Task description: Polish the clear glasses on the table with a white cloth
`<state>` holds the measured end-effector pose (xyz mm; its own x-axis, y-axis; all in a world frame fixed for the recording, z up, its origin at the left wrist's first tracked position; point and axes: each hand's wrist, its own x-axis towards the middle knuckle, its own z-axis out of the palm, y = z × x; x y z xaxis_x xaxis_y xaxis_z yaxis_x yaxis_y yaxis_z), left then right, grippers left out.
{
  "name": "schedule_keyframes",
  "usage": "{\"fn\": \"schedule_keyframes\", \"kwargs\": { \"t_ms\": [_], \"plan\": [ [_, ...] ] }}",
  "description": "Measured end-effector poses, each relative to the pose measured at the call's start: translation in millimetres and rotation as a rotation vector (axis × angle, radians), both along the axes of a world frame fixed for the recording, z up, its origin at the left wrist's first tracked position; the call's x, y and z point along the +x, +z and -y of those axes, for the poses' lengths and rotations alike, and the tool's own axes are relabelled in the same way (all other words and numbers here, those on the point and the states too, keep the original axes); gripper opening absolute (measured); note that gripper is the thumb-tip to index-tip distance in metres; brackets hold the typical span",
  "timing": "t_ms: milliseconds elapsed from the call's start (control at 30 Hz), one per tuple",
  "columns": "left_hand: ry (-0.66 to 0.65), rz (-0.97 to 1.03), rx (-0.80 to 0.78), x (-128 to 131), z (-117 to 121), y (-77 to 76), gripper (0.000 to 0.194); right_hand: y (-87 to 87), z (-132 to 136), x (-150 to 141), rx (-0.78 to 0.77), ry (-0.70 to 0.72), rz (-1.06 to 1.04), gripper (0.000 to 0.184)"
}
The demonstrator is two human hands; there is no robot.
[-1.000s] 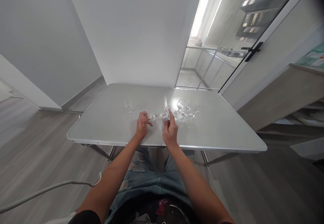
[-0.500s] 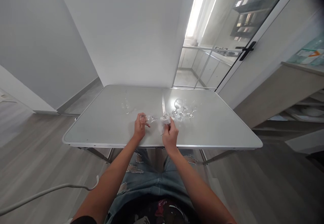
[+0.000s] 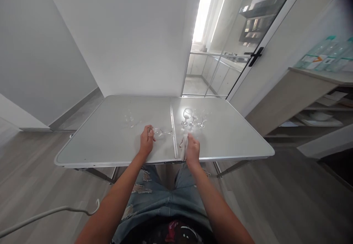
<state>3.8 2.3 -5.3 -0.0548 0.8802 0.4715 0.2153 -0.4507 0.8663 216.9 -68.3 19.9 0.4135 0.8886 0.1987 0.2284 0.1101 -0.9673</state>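
Observation:
My left hand [image 3: 146, 140] is closed round the bowl of a clear wine glass [image 3: 162, 132], which is held on its side with the stem and foot pointing right. In my right hand [image 3: 193, 149] is a white cloth [image 3: 183, 145], gripped between thumb and fingers and hanging down near the table's front edge. The cloth is apart from the glass. Beyond my right hand, a stemmed glass [image 3: 188, 114] stands upright with a few others [image 3: 202, 123] close beside it. Faint clear glassware [image 3: 129, 118] is on the left half, its shape hard to make out.
The light grey folding table [image 3: 228, 137] has a metal rim and a centre seam [image 3: 173, 126]. Behind it are a white wall and a glazed door with a black handle [image 3: 256, 56]. Plastic bottles [image 3: 317, 58] stand on a shelf unit at right. A pale cable [image 3: 63, 208] curves at lower left.
My right hand has drawn the cloth off the glass's foot and moved it right and toward me. The left hand still holds the glass. The view has turned slightly to the right.

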Motion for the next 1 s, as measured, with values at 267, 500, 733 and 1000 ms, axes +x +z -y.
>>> {"fn": "schedule_keyframes", "kwargs": {
  "t_ms": [267, 500, 733, 1000],
  "plan": [
    [0.017, -0.16, 0.036, 1, 1, 3.1, 0.031, 25.7, 4, -28, -0.121, 0.205, 0.644, 0.046],
    [-0.06, -0.279, 0.143, 0, 2, 3.2, 0.033, 27.7, -13, -48, -0.265, 0.186, 1.018, 0.021],
    [-0.164, -0.206, 0.137, 2, 4, 0.4, 0.05, 33.6, -17, -42, -0.227, 0.149, 1.084, 0.024],
    [-0.165, -0.12, 0.164, 5, 5, 5.7, 0.04, 26.4, -36, 15, -0.098, 0.034, 0.618, 0.022]
  ]
}}
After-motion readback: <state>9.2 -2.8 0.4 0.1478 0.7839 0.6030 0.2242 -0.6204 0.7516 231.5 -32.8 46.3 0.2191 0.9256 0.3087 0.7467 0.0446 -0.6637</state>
